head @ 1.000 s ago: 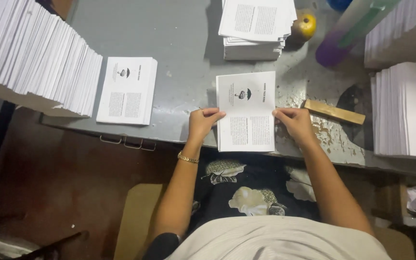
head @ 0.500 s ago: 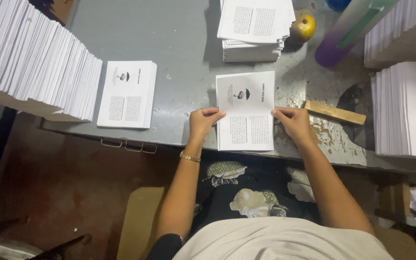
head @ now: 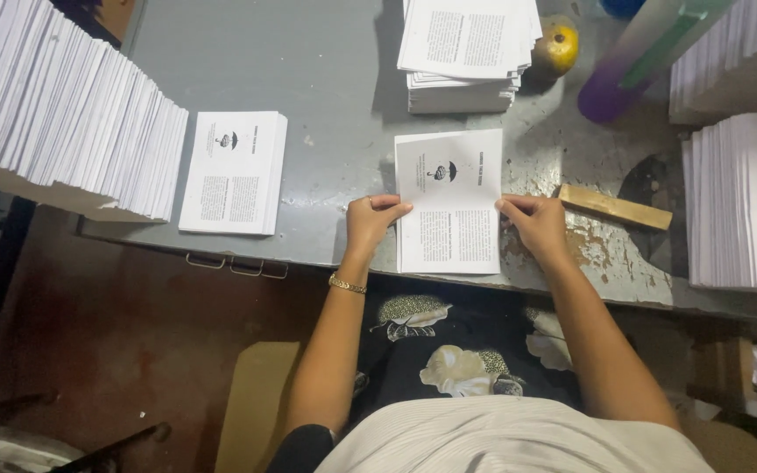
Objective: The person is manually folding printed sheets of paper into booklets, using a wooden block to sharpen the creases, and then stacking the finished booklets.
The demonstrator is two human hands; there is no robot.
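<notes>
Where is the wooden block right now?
In the head view, the wooden block lies on the grey table just right of the right hand, left of the paper stack.

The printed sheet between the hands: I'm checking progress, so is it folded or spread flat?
Spread flat: the printed sheet lies open on the table, left hand and right hand at its edges.
</notes>
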